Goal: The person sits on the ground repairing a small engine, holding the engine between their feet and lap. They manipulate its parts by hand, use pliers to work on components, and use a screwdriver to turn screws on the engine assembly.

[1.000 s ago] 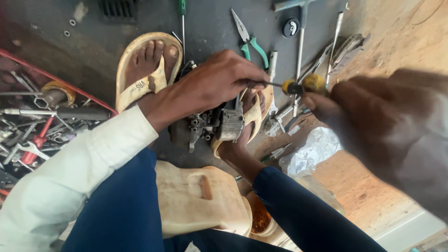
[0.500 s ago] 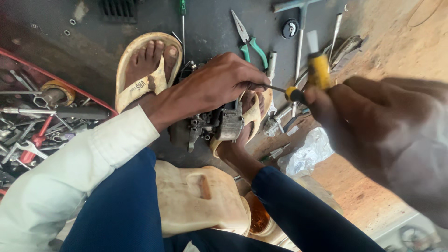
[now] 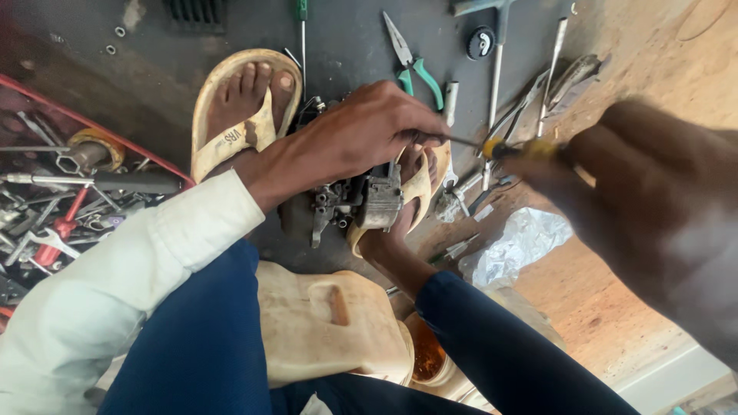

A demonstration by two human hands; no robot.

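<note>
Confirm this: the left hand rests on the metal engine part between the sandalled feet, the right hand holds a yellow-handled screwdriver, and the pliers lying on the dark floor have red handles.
One detail is wrong: the head view shows the pliers with green handles, not red. The rest stands: the left hand rests on the metal engine part between the sandalled feet, and the right hand holds the yellow-handled screwdriver.

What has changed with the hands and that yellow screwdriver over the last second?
The yellow-handled screwdriver in the right hand tipped up half a second ago and has now swung back down, nearly level, its shaft pointing at the left hand's fingers. The left hand stays pressed on the small metal engine part between the sandalled feet. The pliers and other tools on the floor have not moved.
</note>
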